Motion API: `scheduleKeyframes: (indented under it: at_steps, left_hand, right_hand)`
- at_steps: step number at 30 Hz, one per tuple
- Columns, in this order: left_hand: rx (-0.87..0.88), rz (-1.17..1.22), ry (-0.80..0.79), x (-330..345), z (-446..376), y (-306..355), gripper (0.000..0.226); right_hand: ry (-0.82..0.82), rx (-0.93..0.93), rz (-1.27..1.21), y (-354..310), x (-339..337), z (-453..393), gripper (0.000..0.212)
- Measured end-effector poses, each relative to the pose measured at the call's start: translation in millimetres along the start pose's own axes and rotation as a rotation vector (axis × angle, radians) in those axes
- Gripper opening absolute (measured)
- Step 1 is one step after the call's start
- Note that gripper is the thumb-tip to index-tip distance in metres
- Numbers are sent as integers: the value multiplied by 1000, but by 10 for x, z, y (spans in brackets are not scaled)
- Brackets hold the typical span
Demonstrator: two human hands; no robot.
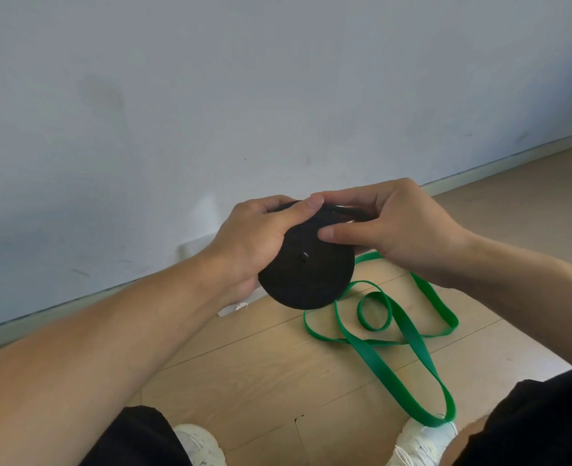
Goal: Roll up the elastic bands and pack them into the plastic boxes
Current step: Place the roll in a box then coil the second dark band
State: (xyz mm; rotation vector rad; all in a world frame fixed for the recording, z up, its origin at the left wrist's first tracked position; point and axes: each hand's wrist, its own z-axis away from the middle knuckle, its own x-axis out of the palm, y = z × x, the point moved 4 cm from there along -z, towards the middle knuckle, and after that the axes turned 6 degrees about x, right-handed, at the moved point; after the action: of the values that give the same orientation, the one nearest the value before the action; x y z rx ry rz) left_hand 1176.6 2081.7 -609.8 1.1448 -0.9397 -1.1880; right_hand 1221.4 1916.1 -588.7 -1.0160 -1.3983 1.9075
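Nearest the camera, two white shoes stood on the wooden floor, with black shorts covering the knees at either side. A green elastic band lay unrolled on the floor between the legs, its long loops crossing each other; its near end touched the right shoe, and its far end ran under the hands.

Above it, both hands held a black elastic band wound into a flat disc, clear of the floor, with a small hole at its centre. The left hand gripped the disc by its left edge, thumb laid along the top rim and fingers curled behind. The right hand pinched the disc's upper right part, thumb pressed on the near face and fingers closed over the loose black end at the top.

A small white scrap lay on the floor just under the left wrist. Beyond the hands a pale skirting ran along the foot of a grey-blue wall.
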Motion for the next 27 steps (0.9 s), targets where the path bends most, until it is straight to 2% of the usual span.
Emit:
scheduleKeyframes:
  at_steps: [6,15,17,20,22,27]
  left_hand:
    - [-135,266,68,26,-1,-47,45]
    - [-167,314,167,-38,-46,-34,34]
    - [-169,295,214,-83,-53,-22,34]
    - [-167,294,295,-202,-33,-14,35]
    - [-146,281,329,-293,-7,-8,35]
    - [-128,296,392,-533,48,15,38]
  right_hand:
    - [161,-25,-153,129,0,-51,40]
    - [250,-108,-96,223,116,-134,40]
    - [273,-119,25,162,120,-149,42]
    - [282,-214,412,-32,203,-188,47]
    - [237,-209,472,-86,287,-221,49]
    - [48,-39,65,-134,588,-251,58]
